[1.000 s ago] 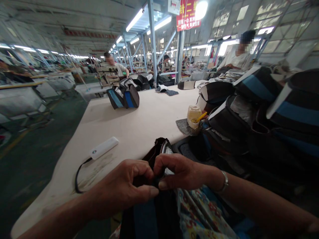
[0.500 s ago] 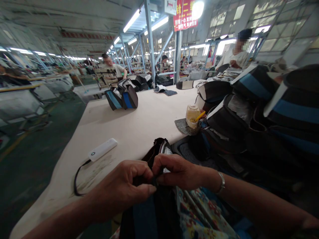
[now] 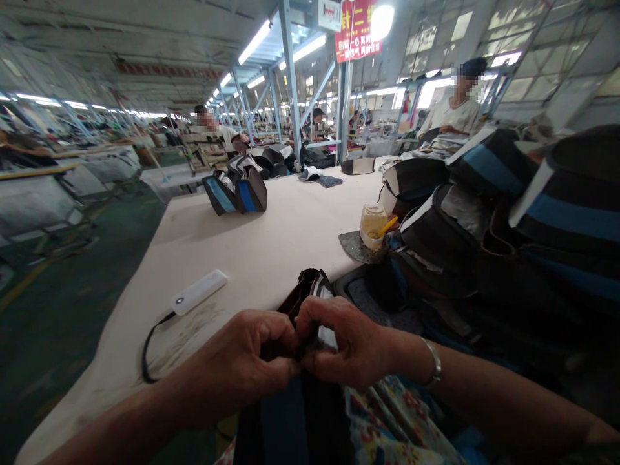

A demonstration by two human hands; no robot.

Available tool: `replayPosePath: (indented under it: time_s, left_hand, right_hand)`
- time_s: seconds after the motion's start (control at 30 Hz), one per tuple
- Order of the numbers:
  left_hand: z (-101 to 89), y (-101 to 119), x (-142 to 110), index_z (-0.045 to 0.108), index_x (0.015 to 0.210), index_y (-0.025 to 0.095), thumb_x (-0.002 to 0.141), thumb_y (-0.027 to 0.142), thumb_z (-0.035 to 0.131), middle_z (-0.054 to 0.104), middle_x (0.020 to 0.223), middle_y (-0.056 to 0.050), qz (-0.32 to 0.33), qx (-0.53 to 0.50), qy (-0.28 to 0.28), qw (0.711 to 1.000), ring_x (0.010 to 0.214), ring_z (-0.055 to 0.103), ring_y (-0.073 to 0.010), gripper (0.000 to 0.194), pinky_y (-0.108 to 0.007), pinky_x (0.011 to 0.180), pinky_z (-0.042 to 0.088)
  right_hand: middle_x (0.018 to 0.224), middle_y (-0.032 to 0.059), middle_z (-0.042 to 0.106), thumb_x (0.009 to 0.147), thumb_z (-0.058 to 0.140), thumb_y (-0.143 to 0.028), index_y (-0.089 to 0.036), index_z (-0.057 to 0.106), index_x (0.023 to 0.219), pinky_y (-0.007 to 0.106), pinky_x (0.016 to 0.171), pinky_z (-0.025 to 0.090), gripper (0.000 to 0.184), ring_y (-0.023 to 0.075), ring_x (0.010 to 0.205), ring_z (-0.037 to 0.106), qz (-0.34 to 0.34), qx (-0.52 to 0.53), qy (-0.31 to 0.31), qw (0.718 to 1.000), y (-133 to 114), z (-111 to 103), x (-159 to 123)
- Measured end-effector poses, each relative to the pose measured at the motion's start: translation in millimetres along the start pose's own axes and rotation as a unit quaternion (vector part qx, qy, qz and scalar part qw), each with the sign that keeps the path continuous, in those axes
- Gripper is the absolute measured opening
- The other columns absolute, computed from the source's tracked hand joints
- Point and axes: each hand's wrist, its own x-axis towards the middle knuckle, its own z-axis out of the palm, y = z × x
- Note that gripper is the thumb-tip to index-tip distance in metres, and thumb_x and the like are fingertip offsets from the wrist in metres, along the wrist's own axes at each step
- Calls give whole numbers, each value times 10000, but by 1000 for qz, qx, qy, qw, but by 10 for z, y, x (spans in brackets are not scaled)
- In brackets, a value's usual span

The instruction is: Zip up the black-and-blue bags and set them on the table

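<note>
We see the left hand (image 3: 242, 371) and right hand (image 3: 346, 342) pinched shut together on the dark bag piece (image 3: 303, 303) at the near edge of the worktop (image 3: 261, 245). Further off, a jar (image 3: 374, 226) holds a yellow stick (image 3: 389, 227).

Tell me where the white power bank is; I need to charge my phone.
In the head view, the white power bank lies on the table, left of the left hand, its black cord looping toward the near edge.

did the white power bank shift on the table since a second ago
No. The power bank lies at the same spot by the table edge, cable looped the same way; the slight shift in frame matches the whole view, so the camera moved.
</note>
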Motion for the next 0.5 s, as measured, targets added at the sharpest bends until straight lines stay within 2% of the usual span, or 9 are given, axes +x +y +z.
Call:
replayPosePath:
  time_s: [0.13,0.2,0.3,0.4,0.5]
  left_hand:
    - [-14,14,18,615,741,134,737,227,613,514,666,29,-12,-5,-6,1000,601,432,-108,92,-233,519,292]
    - [-17,17,22,625,743,132,739,233,610,522,658,26,-12,-7,-13,1000,587,431,-107,102,-233,509,287]
    - [-10,30,21,619,741,133,738,222,593,501,627,37,-21,-14,-18,1000,555,405,-98,93,-228,485,272]
    - [1,44,21,602,714,135,708,173,568,503,637,41,-6,-9,2,1000,575,423,-98,52,-219,494,289]
    - [8,46,26,596,695,132,694,162,579,505,652,41,12,-12,5,1000,595,427,-97,34,-217,511,299]
  right_hand:
    - [758,10,587,690,560,-142,-136,549,850,223,606,392,160,101,642,505,-25,-7,22,999,64,7,-37]
    - [822,39,615,750,560,-149,-124,569,886,237,653,427,139,118,708,548,-6,25,16,1000,62,-13,-60]
    - [871,58,618,827,599,-252,-109,592,944,255,696,448,185,132,761,554,36,67,-3,997,7,-46,-77]
    - [828,41,608,760,669,-276,-107,588,935,249,662,428,257,124,715,531,22,32,-3,999,-35,-50,-70]
    - [805,38,606,734,658,-235,-108,578,911,248,647,424,232,120,690,518,6,48,-11,999,-13,-37,-59]
